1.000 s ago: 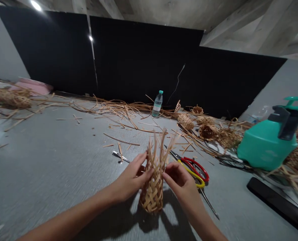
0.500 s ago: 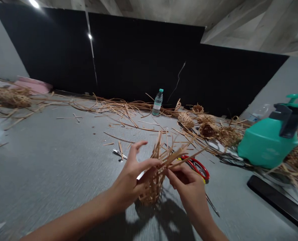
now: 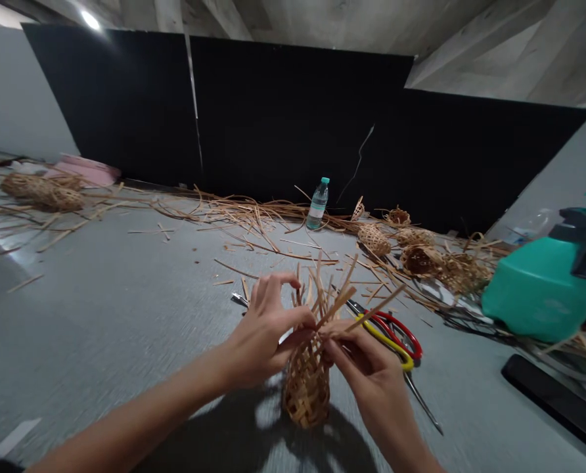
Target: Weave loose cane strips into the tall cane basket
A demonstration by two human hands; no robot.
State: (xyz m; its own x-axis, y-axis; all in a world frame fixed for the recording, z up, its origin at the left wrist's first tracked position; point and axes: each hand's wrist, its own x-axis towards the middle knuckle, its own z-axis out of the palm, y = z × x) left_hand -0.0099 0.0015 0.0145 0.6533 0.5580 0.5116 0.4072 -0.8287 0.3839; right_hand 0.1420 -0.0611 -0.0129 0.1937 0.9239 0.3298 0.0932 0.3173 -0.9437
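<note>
tan cylindrical woven-strip basket [image 3: 307, 397] stands lower centre of frame | left hand [image 3: 272, 322]: grip narrow, pinching its rim | right hand [image 3: 369, 368]: grip pinching loose tan strips [image 3: 341, 302] | lower wall woven; apparently remaining: splayed strips unwoven

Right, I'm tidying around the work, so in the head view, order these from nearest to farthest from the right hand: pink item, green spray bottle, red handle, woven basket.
From the right hand:
1. Woven basket: immediately left.
2. Red handle: just right.
3. Green spray bottle: farther right.
4. Pink item: far left, near the wall.
</note>
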